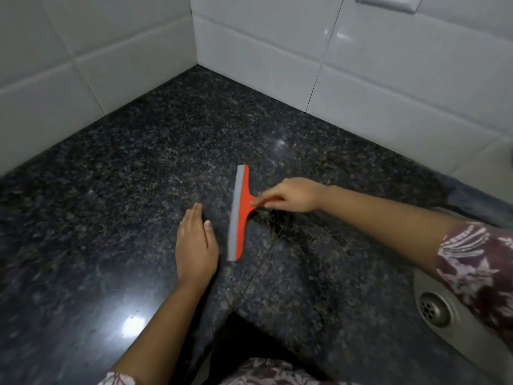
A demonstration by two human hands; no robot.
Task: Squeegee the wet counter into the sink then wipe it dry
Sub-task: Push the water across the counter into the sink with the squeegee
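Head view, right hand (294, 196) gripping squeegee (239, 215), open counter (116, 162) leftward

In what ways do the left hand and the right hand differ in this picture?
The right hand is closed around the handle of the orange squeegee; the left hand holds nothing. The left hand lies flat, palm down, on the dark granite counter, while the right hand reaches in from the sink side. Both are bare.

no readable text, no labels or brands, no nos. or signs on any surface
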